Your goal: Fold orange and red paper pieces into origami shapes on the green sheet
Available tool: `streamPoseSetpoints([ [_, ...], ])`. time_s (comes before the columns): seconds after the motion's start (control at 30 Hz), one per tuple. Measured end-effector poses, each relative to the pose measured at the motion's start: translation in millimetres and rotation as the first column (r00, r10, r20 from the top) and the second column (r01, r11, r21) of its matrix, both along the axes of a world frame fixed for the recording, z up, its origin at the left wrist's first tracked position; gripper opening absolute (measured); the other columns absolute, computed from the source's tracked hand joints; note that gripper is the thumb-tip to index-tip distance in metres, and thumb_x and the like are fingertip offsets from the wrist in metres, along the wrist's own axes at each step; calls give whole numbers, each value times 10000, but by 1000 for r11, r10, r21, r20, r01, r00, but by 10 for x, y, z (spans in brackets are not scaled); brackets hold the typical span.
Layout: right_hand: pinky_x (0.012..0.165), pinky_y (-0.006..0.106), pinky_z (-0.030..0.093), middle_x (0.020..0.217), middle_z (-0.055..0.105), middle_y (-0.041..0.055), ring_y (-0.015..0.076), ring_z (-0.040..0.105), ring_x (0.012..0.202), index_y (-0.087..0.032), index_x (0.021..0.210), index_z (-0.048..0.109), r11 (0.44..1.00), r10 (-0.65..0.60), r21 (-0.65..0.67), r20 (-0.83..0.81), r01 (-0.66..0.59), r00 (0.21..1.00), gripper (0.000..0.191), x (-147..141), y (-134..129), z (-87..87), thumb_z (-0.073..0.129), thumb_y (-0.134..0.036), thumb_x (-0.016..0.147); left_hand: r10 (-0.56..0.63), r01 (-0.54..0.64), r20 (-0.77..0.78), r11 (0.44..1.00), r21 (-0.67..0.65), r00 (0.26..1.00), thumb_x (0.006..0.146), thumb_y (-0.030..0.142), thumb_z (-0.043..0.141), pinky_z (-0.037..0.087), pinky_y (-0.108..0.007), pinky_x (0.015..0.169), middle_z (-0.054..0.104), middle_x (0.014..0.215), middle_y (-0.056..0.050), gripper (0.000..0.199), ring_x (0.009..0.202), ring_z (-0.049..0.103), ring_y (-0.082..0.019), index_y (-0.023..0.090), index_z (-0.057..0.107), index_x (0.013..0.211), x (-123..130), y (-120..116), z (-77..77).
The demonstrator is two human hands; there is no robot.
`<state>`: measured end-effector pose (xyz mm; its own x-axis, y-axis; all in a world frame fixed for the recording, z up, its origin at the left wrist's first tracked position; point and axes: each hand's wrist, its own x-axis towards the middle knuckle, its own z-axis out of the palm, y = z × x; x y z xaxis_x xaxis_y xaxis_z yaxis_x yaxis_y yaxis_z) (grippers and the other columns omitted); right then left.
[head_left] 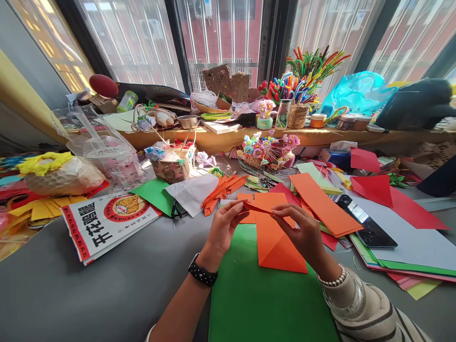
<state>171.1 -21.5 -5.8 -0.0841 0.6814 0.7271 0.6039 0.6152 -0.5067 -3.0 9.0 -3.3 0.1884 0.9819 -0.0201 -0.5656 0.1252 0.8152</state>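
Observation:
Between my two hands is a small folded strip of orange paper (259, 208), raised over the work surface. My left hand (225, 225) pinches its left end, and a dark dotted band circles that wrist. On the strip's right end, my right hand (298, 229) closes with thumb and fingertips. Below lies a larger creased orange sheet (280, 249), partly hidden by my right hand. It rests on a green board (263, 304). A pile of folded orange strips (223, 189) sits just beyond my left hand.
A printed paper bag (114, 223) lies at left. Right of my hands are an orange paper stack (326, 204), a phone (366, 223) and coloured sheets (420, 247). Flower baskets (265, 154) and a plastic-wrapped cup (117, 161) stand behind, below a crowded window sill (221, 137).

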Motion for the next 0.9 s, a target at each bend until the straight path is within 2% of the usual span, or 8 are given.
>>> streamPoseSetpoints([
  [0.13, 683, 294, 480, 794, 615, 48, 165, 588, 771, -198, 760, 548, 1000, 3, -30, -5, -3, 1000, 46, -10, 1, -6, 527, -156, 755, -38, 39, -28, 999, 18, 999, 671, 178, 616, 469, -204, 743, 653, 843, -1, 133, 779, 578, -102, 168, 668, 794, 15, -14, 8],
  [0.3, 656, 296, 472, 766, 616, 47, 173, 583, 741, -190, 770, 562, 986, 45, -164, 8, -43, 999, 53, -46, -9, 12, 551, -234, 743, -7, 25, -193, 995, 92, 981, 672, 211, 618, 463, -213, 742, 658, 822, -18, 157, 783, 585, -124, 161, 669, 812, 33, -43, 25],
  [0.4, 598, 278, 468, 701, 622, 35, 164, 585, 668, -188, 756, 576, 960, 59, -272, -23, -63, 998, 109, -87, -37, 37, 524, -283, 762, 12, 30, -310, 991, 129, 951, 659, 235, 628, 476, -228, 694, 665, 747, -24, 187, 717, 598, -133, 153, 664, 823, 55, -65, 36],
  [0.53, 587, 257, 468, 665, 637, 19, 146, 593, 627, -187, 728, 592, 916, 74, -387, -88, -102, 993, 155, -139, -69, 61, 479, -274, 791, 72, -28, -343, 991, 133, 937, 625, 250, 656, 489, -239, 642, 661, 708, -16, 168, 674, 607, -141, 150, 650, 761, 82, -79, 46],
  [0.67, 630, 263, 479, 709, 647, 20, 148, 602, 665, -185, 738, 590, 909, 66, -401, -137, -116, 988, 143, -172, -68, 66, 489, -277, 781, 67, -18, -363, 991, 135, 929, 624, 263, 654, 492, -258, 648, 656, 670, -21, 160, 652, 612, -149, 136, 643, 720, 90, -83, 48],
  [0.9, 637, 268, 486, 735, 634, 32, 150, 594, 681, -173, 758, 571, 928, -28, -370, -208, -52, 978, 132, -199, -70, 84, 528, -297, 749, 27, 36, -398, 988, 151, 917, 636, 301, 637, 492, -286, 670, 663, 699, -46, 203, 673, 612, -171, 121, 654, 729, 114, -104, 45],
])
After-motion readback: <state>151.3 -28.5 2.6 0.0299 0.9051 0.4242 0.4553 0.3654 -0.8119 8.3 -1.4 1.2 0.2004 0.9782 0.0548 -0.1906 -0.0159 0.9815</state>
